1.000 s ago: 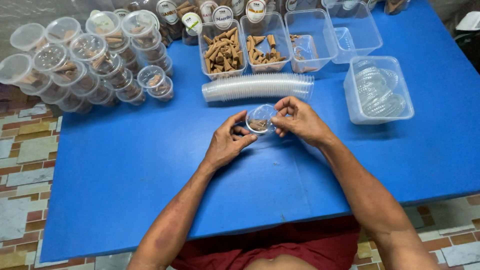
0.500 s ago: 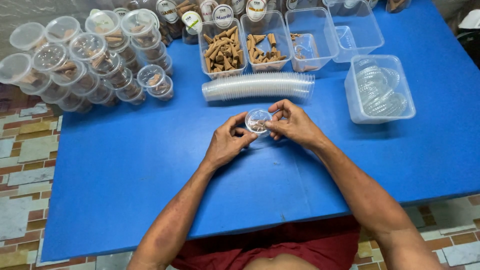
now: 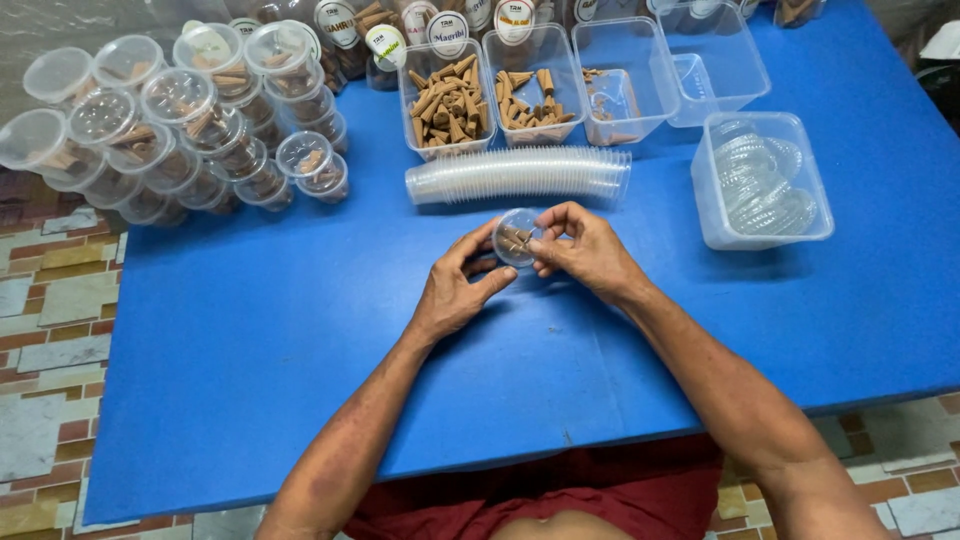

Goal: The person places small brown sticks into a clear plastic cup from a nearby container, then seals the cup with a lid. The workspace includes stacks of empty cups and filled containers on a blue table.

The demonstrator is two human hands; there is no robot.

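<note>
Both hands meet over the middle of the blue table (image 3: 250, 330). Between them is a small clear plastic cup (image 3: 517, 238) with a clear lid and several brown cone-shaped pieces inside. My left hand (image 3: 455, 285) grips the cup from the left and below with thumb and fingers. My right hand (image 3: 585, 250) presses on the lid from the right with its fingertips. Just behind the hands lies a long sleeve of nested clear cups (image 3: 520, 175) on its side.
Many filled, lidded cups (image 3: 170, 120) are stacked at the far left. Two clear tubs of brown cones (image 3: 450, 95) stand at the back, with emptier tubs (image 3: 700, 60) beside them. A tub of clear lids (image 3: 765, 180) sits at the right.
The open cup with cones now has a lid on it, and both hands have lifted it slightly and tilted it towards me.
</note>
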